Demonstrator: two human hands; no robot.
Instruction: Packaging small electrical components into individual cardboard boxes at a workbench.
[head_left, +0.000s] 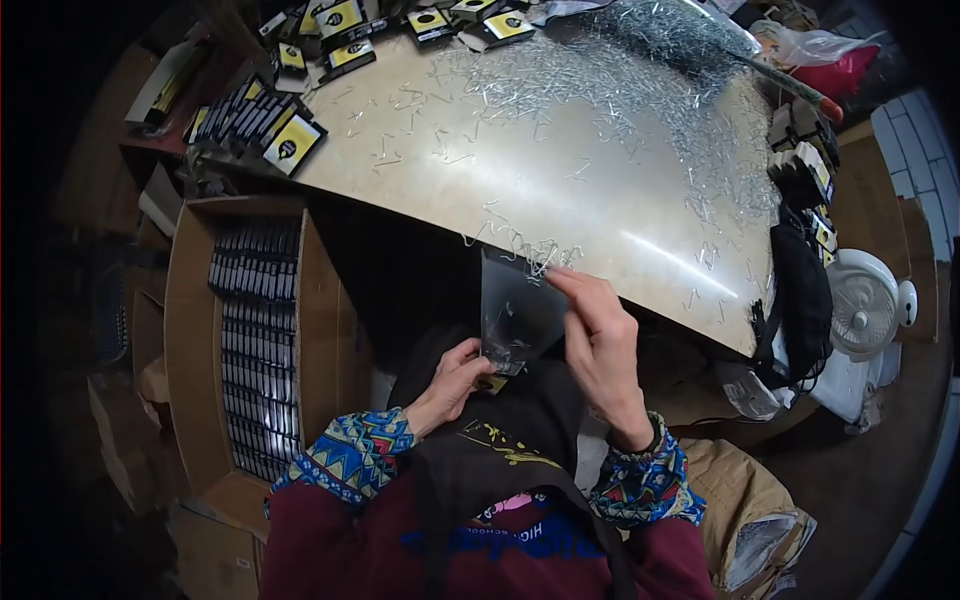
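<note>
My left hand is closed on the narrow lower end of a clear plastic funnel, which hangs at the near edge of the table. Several small bent wire pieces show inside its bottom. Just below, a small black and yellow box peeks out by my left fingers, mostly hidden. My right hand is open, its fingers stretched to the table edge beside the funnel's wide top. The fingertips touch a loose cluster of bent wire hooks there.
Across the table spreads a big heap of wire hooks. Black and yellow boxes stand along its far left. A carton packed with rows of dark boxes is at left. To the right are a white fan and a black bag.
</note>
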